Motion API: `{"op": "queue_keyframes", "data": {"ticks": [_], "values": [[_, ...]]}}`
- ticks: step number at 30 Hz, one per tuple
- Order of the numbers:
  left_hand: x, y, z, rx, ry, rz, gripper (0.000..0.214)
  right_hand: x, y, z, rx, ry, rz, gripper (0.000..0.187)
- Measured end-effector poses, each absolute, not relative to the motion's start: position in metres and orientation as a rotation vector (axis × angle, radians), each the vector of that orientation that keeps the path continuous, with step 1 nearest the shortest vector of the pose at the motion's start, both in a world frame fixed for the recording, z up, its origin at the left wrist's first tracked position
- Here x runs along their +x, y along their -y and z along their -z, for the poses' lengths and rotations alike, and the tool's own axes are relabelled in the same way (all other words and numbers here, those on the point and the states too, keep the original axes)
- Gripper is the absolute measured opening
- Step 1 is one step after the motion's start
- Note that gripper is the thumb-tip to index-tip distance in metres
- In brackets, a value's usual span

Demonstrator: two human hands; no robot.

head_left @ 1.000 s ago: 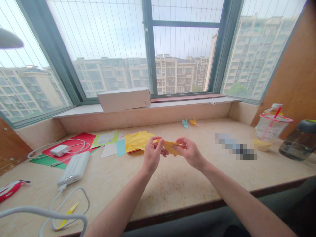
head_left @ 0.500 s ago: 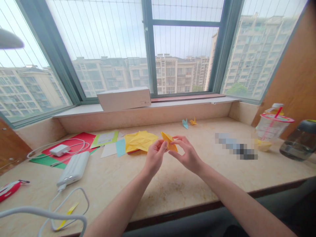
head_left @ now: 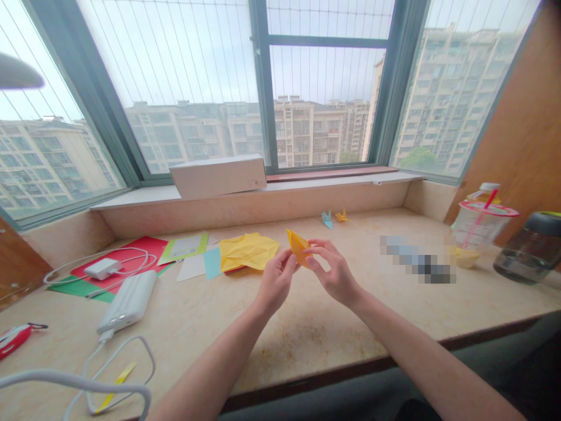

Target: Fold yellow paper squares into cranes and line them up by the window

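Observation:
A folded piece of yellow origami paper (head_left: 298, 245) is held up over the middle of the counter, between both hands. My left hand (head_left: 278, 275) pinches its lower left side with thumb and fingers. On its right side, my right hand (head_left: 331, 269) has thumb and fingertips closed on the paper. Several pointed layers rise at its top; its lower part is partly hidden by my fingers. Just left of my hands lies a creased yellow sheet (head_left: 248, 251). Beyond them stand a small blue paper crane (head_left: 326, 219) and a yellow-orange paper crane (head_left: 342, 215).
Left are red paper (head_left: 146, 248), a white power bank (head_left: 128, 301), a charger (head_left: 103, 268) and a looping cable (head_left: 87, 380). A white box (head_left: 219, 176) rests on the sill. Right stand a lidded plastic cup (head_left: 480, 231) and a dark bottle (head_left: 528, 251), beside a blurred-out object (head_left: 416, 260).
The folded yellow paper has turned slightly and its pointed layers show more upright. My right thumb has come up onto the paper. The camera view has shifted a little.

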State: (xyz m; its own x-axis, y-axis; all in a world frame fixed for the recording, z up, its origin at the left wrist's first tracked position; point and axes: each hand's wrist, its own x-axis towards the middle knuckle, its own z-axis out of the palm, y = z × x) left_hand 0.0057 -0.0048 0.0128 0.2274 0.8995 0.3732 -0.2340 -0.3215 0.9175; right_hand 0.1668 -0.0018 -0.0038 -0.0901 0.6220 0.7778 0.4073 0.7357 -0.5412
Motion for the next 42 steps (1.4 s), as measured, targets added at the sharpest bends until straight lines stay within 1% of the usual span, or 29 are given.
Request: {"op": "queue_keyframes", "data": {"ticks": [4,9,11,14,17,23,26,30,33,38,42], "values": [[0.005,0.004,-0.012,1.402,-0.679,-1.326,0.027,0.168,0.001,0.003,-0.827,1.649,-0.249,0.014],[0.005,0.003,-0.011,1.400,-0.685,-1.324,0.026,0.168,0.000,0.004,-0.823,1.657,-0.275,0.019],[0.005,0.005,-0.011,1.408,-0.702,-1.312,0.026,0.168,-0.001,0.005,-0.862,1.616,-0.273,0.016],[0.005,0.006,-0.011,1.422,-0.695,-1.256,0.030,0.168,-0.002,0.008,-0.930,1.584,-0.261,0.021],[0.004,0.005,-0.010,1.413,-0.699,-1.198,0.036,0.168,-0.003,0.009,-0.941,1.600,-0.259,0.022],[0.003,0.000,-0.008,1.323,-0.781,-1.237,0.034,0.166,-0.002,0.005,-0.897,1.611,-0.384,0.026],[0.003,0.001,-0.010,1.268,-0.749,-1.262,0.033,0.167,-0.002,0.003,-0.922,1.570,-0.438,0.021],[0.003,0.003,-0.009,1.209,-0.682,-1.154,0.031,0.169,-0.002,0.004,-0.889,1.598,-0.358,0.016],[0.004,0.004,-0.006,1.140,-0.659,-1.159,0.027,0.170,0.000,0.005,-0.848,1.659,-0.281,0.014],[0.005,0.003,-0.002,1.126,-0.705,-1.164,0.035,0.172,0.002,0.006,-0.878,1.726,-0.117,0.017],[0.006,0.003,0.000,1.114,-0.721,-1.155,0.036,0.174,0.001,0.007,-0.853,1.755,-0.085,0.018]]}}
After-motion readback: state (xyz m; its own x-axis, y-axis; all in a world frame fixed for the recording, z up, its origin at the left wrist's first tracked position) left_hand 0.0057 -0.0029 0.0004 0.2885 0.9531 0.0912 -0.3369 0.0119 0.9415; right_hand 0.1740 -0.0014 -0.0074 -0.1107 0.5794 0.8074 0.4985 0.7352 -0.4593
